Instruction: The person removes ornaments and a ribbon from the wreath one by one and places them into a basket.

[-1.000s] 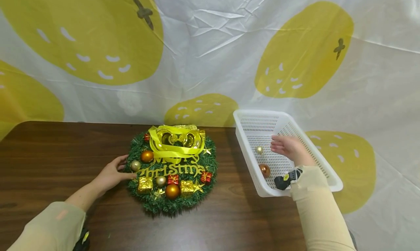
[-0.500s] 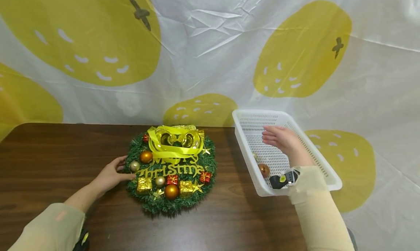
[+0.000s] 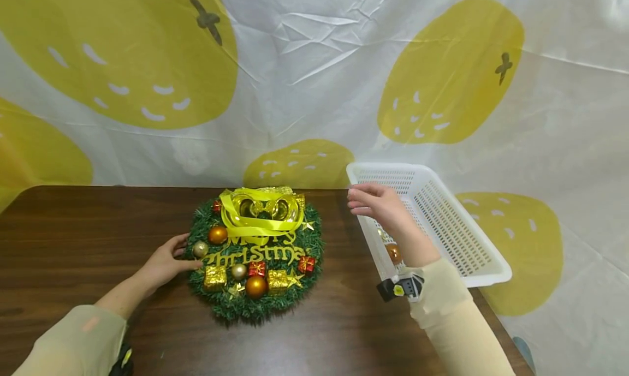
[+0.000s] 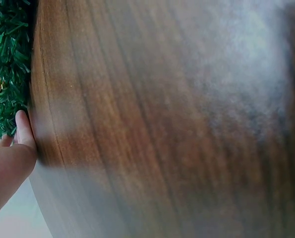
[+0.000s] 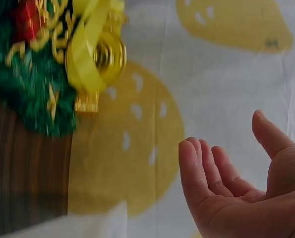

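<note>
A green Christmas wreath (image 3: 241, 309) lies on the table, decked with orange and gold balls, small gift boxes, stars and gold "Merry Christmas" lettering. Gold bells (image 3: 280, 208) with a yellow ribbon (image 3: 255, 223) top its far side. My left hand (image 3: 164, 262) holds the wreath's left edge, thumb in front and fingers at the side; the left wrist view catches fingertips (image 4: 23, 129) against the greenery. Over the left rim of a white basket (image 3: 486, 279) hovers my right hand (image 5: 226, 193), fingers extended, thumb apart, nothing in it. Inside the basket sits a copper ball (image 3: 394, 253).
The dark wooden table (image 3: 98, 228) backs onto a white curtain (image 3: 304, 81) with yellow fruit prints. A small pale gold ball (image 3: 381, 234) lies in the basket, partly hidden by the right arm. The basket stands at the table's right side.
My right hand has moved left from inside the basket to above its left rim, still holding nothing. The left hand and wreath stay in place.
</note>
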`<state>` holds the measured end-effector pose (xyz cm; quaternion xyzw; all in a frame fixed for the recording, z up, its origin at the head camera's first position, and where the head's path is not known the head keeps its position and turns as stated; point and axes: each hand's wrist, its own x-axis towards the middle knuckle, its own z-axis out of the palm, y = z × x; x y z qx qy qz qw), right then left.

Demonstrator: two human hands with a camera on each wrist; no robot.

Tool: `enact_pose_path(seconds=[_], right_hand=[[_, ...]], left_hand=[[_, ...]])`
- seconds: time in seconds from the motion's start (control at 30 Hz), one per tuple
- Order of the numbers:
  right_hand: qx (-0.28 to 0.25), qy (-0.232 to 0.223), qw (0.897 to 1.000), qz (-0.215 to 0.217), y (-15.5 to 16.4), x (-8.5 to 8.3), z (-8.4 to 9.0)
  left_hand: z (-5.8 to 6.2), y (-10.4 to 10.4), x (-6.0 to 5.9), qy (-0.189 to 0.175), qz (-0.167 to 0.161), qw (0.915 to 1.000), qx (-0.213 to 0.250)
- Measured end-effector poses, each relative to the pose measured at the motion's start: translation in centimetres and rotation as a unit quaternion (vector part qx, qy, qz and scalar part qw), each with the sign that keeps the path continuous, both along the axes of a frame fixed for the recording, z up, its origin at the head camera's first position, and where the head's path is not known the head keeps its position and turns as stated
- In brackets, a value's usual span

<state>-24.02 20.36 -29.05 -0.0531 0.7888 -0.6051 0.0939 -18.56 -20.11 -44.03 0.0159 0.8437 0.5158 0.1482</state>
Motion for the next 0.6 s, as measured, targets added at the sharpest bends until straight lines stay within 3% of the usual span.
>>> enact_pose_path(seconds=[0.27, 0.6], right_hand=[[-0.009, 0.032, 0.999, 0.041, -4.2, 1.9, -2.2], [0.042, 0.061, 0.992, 0.107, -7.6, 4.5, -5.5]], left_hand=[[0.0, 0.0, 0.0, -0.003, 0.001, 1.0, -0.003], [-0.1, 0.1, -0.1, -0.001, 0.002, 1.0, -0.005]])
